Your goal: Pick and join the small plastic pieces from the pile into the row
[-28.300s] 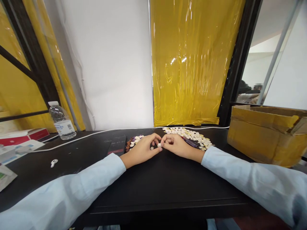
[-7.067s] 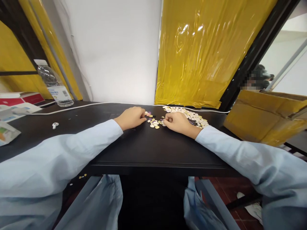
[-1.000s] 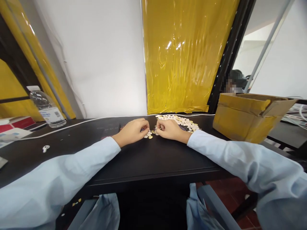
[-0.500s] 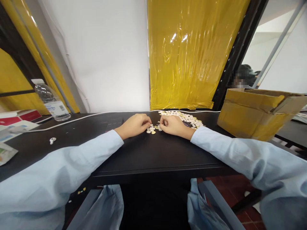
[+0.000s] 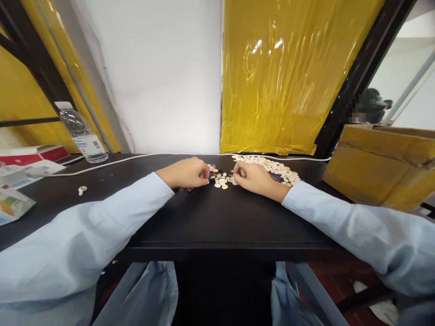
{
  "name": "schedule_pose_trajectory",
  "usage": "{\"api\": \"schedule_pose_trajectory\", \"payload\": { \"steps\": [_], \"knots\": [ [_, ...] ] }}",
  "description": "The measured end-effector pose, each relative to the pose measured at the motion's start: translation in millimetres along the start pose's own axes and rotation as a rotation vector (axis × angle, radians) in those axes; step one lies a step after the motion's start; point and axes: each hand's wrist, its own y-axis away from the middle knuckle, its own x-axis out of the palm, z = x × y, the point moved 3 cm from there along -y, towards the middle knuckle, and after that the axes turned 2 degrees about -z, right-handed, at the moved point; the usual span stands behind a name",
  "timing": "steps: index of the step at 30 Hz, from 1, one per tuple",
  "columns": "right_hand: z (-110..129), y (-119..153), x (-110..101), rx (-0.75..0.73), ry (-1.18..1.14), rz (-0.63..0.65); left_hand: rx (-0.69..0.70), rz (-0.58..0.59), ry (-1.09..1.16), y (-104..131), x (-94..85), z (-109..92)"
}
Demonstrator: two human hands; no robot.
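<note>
Between your left hand (image 5: 190, 173) and right hand (image 5: 255, 179): loose button-like pieces (image 5: 221, 180) on the bench (image 5: 217, 222).
Both hands curled; cannot tell if you grip anything. Your right hand partly hides a larger pale pile (image 5: 284, 172). One bottle (image 5: 85, 138), one earbud (image 5: 82, 190) leftward; one cardboard box (image 5: 380, 165) rightward; pieces too small to count.

Bright glare on yellow sheeting (image 5: 288, 79)

Black, flat-topped table (image 5: 224, 222) is carrying a small cluster of round white, yellow and purple buttons (image 5: 222, 181). Right of the cluster, a larger spread of pale oval buttons (image 5: 280, 168) is lying; farther right, a brown taped cardboard box (image 5: 380, 165) is sitting. Well left, a white earbud (image 5: 82, 190) is lying; beyond, a clear white-capped plastic bottle (image 5: 89, 144) is standing. Behind the cluster, a thin white cable (image 5: 163, 154) is running.
</note>
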Motion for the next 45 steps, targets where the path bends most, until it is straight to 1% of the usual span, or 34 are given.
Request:
{"api": "schedule_pose_trajectory", "payload": {
  "steps": [3, 8, 9, 11, 13, 15, 16, 18, 21, 25, 33, 36, 39, 42, 45],
  "knots": [
    [2, 1, 0, 0.006, -0.002, 0.043, 0.013, 0.012, -0.044, -1, 3.6, 2],
    [2, 1, -1, -0.003, 0.011, 0.048, -0.038, -0.008, -0.046, -1, 3.9, 1],
    [2, 1, -1, -0.013, 0.008, 0.045, -0.040, -0.035, -0.049, -1, 2.9, 0],
    [2, 2, -1, -0.039, -0.006, 0.038, -0.012, -0.148, -0.044, -1, -0.7, -4],
    [4, 2, -2, -0.070, -0.030, 0.037, 0.057, -0.296, 0.023, -1, -4.7, -10],
    [7, 3, -4, -0.106, -0.054, 0.035, 0.144, -0.411, 0.141, 0, -6.3, -16],
    [9, 4, -4, -0.127, -0.062, 0.033, 0.183, -0.446, 0.196, 0, -5.6, -20],
    [13, 5, -5, -0.178, -0.063, 0.027, 0.242, -0.480, 0.276, 1, -1.6, -26],
    [15, 6, -3, -0.260, -0.039, 0.008, 0.286, -0.481, 0.348, 0, 8.0, -34],
    [15, 6, -2, -0.338, -0.025, -0.031, 0.297, -0.474, 0.365, -1, 17.7, -36],
    [18, 8, -3, -0.428, 0.010, -0.077, 0.299, -0.453, 0.329, 0, 20.4, -33],
    [17, 7, -3, -0.386, 0.051, -0.061, 0.297, -0.457, 0.301, -1, 18.4, -29],
    [13, 4, -3, -0.267, 0.073, -0.015, 0.266, -0.457, 0.264, -2, 15.1, -22],
    [9, 1, -3, -0.160, 0.064, 0.007, 0.169, -0.438, 0.253, -5, 13.5, -11],
    [7, 0, -4, -0.112, 0.042, -0.007, 0.065, -0.429, 0.230, -7, 13.9, -2]
  ]
}}
